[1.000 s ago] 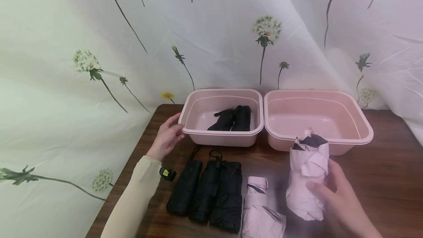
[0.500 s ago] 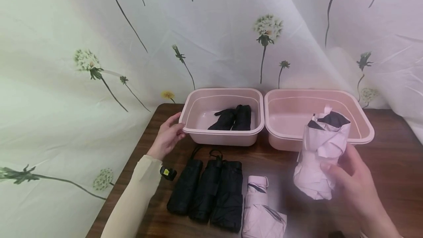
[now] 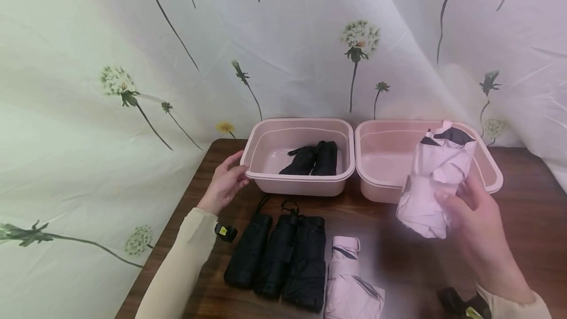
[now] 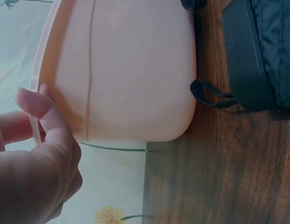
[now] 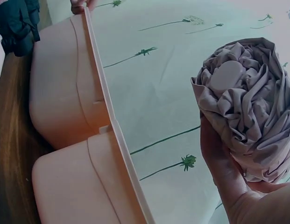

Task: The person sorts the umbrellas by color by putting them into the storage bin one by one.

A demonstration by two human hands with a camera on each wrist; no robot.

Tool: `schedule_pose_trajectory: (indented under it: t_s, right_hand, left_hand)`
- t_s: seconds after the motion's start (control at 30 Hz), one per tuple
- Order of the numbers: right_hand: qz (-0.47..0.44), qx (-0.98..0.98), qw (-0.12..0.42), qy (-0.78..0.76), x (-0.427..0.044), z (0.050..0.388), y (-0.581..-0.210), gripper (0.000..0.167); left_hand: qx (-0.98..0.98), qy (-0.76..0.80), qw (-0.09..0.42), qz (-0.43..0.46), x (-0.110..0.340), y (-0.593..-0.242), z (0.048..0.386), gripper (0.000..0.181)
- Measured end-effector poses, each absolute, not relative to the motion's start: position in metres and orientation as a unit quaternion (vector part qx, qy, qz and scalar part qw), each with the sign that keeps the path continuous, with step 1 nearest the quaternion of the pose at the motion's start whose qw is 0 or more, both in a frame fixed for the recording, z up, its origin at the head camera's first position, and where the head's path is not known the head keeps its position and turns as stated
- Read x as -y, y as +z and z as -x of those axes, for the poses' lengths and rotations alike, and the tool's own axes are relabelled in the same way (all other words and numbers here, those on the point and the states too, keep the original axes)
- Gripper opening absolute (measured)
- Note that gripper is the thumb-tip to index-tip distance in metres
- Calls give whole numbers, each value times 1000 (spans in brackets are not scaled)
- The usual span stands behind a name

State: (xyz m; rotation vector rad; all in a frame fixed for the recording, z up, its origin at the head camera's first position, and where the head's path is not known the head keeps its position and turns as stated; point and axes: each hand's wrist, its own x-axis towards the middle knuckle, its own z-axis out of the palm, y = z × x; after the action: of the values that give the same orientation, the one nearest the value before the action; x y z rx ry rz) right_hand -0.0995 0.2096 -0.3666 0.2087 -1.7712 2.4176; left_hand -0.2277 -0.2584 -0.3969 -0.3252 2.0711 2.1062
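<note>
My left hand [image 3: 225, 186] pinches the left corner rim of the left pink plastic basin [image 3: 297, 187]; in the left wrist view the thumb [image 4: 46, 109] lies over that rim. Two black folded umbrellas [image 3: 325, 159] lie inside this basin. My right hand [image 3: 480, 225] grips a light pink folded umbrella [image 3: 436, 183], held up in front of and partly over the right pink basin [image 3: 381, 193]. Its crumpled cloth end [image 5: 247, 93] faces the right wrist camera. No object shows in the visible part of the right basin; the umbrella hides some of it.
Several folded umbrellas lie in a row on the brown wooden table [image 3: 531, 201]: three black ones, the middle one [image 3: 275, 255] among them, and a light pink umbrella [image 3: 352, 284]. A flower-printed cloth [image 3: 301, 53] hangs behind the basins, which stand side by side.
My right hand has raised the pink umbrella and carried it forward and a little right, from in front of the right basin to its near rim. My left hand has stayed in place.
</note>
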Motion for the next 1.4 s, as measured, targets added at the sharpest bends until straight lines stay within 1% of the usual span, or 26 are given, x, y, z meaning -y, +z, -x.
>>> schedule_pose_trajectory:
  t_s: [0.2,0.37,0.63,0.87,1.03,1.2,1.33,1.4]
  right_hand:
    - [-69,571,90,813,-210,113,-360,56]
    - [-57,577,98,809,-211,125,-357,54]
    - [-43,547,88,831,-213,142,-353,51]
    - [-28,549,72,832,-212,154,-352,52]
    - [-4,575,73,815,-210,162,-351,42]
    - [29,621,80,779,-209,170,-352,35]
    - [46,651,71,755,-209,176,-354,37]
    - [61,667,61,740,-209,178,-354,42]
  left_hand:
    - [-694,707,85,107,258,-397,228,57]
    - [-691,709,86,111,258,-396,228,58]
    - [-689,711,88,114,258,-396,227,57]
    - [-690,710,87,111,259,-396,227,57]
    - [-691,710,85,107,259,-396,227,57]
    - [-689,712,84,109,258,-397,227,57]
    - [-687,713,84,111,257,-397,227,57]
    - [-687,714,84,111,258,-397,227,57]
